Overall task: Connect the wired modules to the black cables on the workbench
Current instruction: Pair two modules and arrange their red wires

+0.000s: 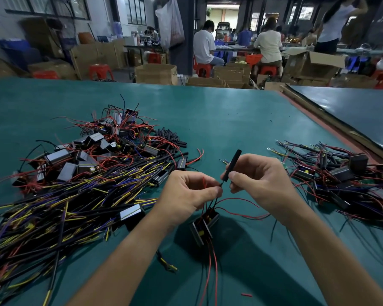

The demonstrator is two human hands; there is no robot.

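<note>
Two forearms (124, 261) reach over a green workbench (230, 120). The left hand (187, 193) pinches the thin wires (216, 196) of a black module (202, 226), which hangs just below it. The right hand (261, 180) pinches a short black cable (232, 165), tilted upward, its lower end meeting a wire tip. A heap of modules and cables (86, 164) lies left, and a smaller tangle (345, 180) lies right.
</note>
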